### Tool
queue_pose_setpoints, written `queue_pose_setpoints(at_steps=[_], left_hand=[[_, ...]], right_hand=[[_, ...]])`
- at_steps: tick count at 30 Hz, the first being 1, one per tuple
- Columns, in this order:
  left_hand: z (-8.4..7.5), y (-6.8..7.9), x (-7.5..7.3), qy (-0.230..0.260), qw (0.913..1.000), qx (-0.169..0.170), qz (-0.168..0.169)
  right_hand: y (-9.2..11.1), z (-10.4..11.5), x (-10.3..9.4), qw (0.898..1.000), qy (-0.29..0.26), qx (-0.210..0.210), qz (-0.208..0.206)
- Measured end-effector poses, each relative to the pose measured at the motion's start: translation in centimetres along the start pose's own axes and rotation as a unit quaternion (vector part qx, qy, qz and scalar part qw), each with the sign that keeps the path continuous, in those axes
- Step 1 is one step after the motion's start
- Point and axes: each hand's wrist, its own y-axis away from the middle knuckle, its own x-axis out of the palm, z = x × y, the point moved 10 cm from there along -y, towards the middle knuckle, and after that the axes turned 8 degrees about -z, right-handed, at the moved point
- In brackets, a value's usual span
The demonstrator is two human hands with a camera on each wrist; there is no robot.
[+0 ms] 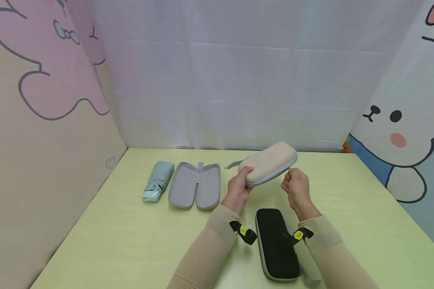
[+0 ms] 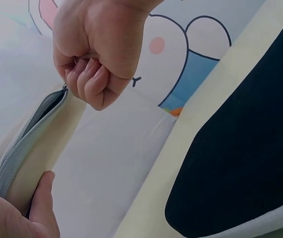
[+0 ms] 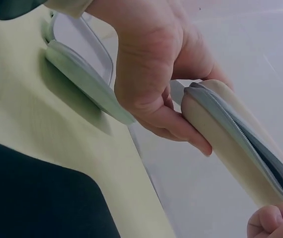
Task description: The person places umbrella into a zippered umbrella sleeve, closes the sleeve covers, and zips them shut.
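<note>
My left hand point(image 1: 237, 188) grips one end of a cream zippered pencil case point(image 1: 271, 160), thumb along one face and fingers behind, holding it up above the table. A grey strap point(image 1: 233, 164) sticks out at that end. In the left wrist view, the grey zipper point(image 2: 27, 134) is parted along part of the side, with a dark slit showing. At the far end of the case, my right hand point(image 1: 297, 188) has its fingers curled tightly and pinches the zipper pull, which is mostly hidden; the slider point(image 2: 65, 87) shows right at its fingers.
A black case point(image 1: 276, 241) with a light edge lies below the hands, partly under the right wrist. Further left, a grey case point(image 1: 182, 184) lies spread open beside a folded light-blue umbrella point(image 1: 158, 180). A white curtain point(image 1: 209, 92) hangs behind the table.
</note>
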Motion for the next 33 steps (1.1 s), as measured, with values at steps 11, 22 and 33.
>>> queue_pose_setpoints(at_steps=[11, 22, 33], left_hand=[[-0.1, 0.2, -0.2, 0.013, 0.9996, 0.003, -0.026], [0.4, 0.3, -0.3, 0.039, 0.9985, 0.0, -0.04], [0.2, 0.8, 0.6, 0.026, 0.9996, -0.002, -0.006]], right_hand=[[0.9, -0.4, 1.0, 1.0, 0.009, 0.002, 0.024], [2.2, -1.7, 2.0, 0.999, 0.01, 0.02, 0.041], [1.9, -1.1, 2.1, 0.999, -0.024, 0.016, 0.036]])
